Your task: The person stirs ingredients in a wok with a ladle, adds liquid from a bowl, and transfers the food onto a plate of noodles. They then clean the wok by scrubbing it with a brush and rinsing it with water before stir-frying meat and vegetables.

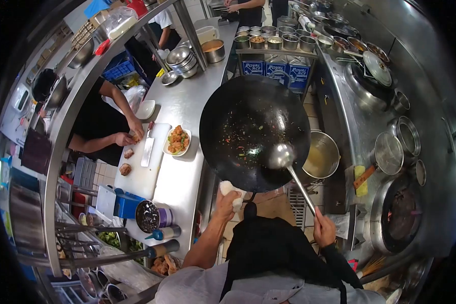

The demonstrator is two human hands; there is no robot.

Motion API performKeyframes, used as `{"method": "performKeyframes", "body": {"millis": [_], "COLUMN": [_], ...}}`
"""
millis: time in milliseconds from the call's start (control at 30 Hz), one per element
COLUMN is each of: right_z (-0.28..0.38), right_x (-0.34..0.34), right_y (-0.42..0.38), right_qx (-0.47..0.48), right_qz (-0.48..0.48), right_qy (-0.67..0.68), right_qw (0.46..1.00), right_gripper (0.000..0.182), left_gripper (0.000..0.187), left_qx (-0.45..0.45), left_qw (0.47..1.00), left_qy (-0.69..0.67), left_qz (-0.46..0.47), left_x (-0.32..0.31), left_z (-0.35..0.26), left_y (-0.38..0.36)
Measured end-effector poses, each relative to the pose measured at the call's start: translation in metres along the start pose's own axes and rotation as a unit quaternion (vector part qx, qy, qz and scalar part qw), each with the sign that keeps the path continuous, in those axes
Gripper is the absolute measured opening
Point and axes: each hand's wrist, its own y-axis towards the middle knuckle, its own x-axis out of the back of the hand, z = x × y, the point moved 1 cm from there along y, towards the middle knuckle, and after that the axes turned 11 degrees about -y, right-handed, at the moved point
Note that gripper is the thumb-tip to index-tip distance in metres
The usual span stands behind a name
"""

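Note:
My left hand (225, 203) is closed around a folded white cloth (236, 203) at the near edge of a large black wok (225, 121). The wok is held up off the stove, with its inside facing me. Small bits of chopped food and an oily shine cover its bottom. My right hand (325, 230) grips the long handle of a steel ladle (282, 156), whose bowl rests in or just above the wok's right side. Left of the wok, a white bowl of sauced fried pieces (178, 139) stands on the steel counter (180, 177).
A co-worker's hands (129, 133) handle food at a white cutting board (131, 172), where a cleaver (148, 147) lies. A pot of yellowish liquid (321, 154) stands right of the wok. Further right are a stove burner (400, 215) and a strainer (389, 152). Several ingredient tins (290, 42) stand ahead.

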Motion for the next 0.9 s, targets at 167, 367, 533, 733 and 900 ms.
{"method": "performKeyframes", "body": {"millis": [167,367,533,733,900], "right_z": [0.087,0.015,0.021,0.056,0.036], "right_x": [-0.042,-0.017,0.001,-0.064,-0.047], "right_y": [0.111,0.014,0.081,0.146,0.011], "right_qx": [0.034,0.017,0.024,0.027,-0.059], "right_qz": [-0.032,0.028,-0.071,-0.129,-0.014], "right_qy": [0.082,-0.031,-0.109,-0.033,-0.11], "right_qw": [0.996,0.999,0.991,0.991,0.992], "right_gripper": [0.046,0.046,0.046,0.043,0.04], "left_gripper": [0.026,0.032,0.033,0.037,0.037], "left_qx": [0.033,0.029,0.012,0.029,0.031], "left_qw": [0.999,0.999,0.999,0.998,0.999], "left_qy": [-0.002,0.012,0.017,0.008,-0.01], "left_qz": [0.013,0.031,0.05,0.048,0.042], "left_x": [-0.007,0.009,0.016,0.012,0.011], "left_z": [-0.02,-0.034,-0.035,-0.042,-0.051], "left_y": [0.003,0.026,0.04,0.056,0.065]}}
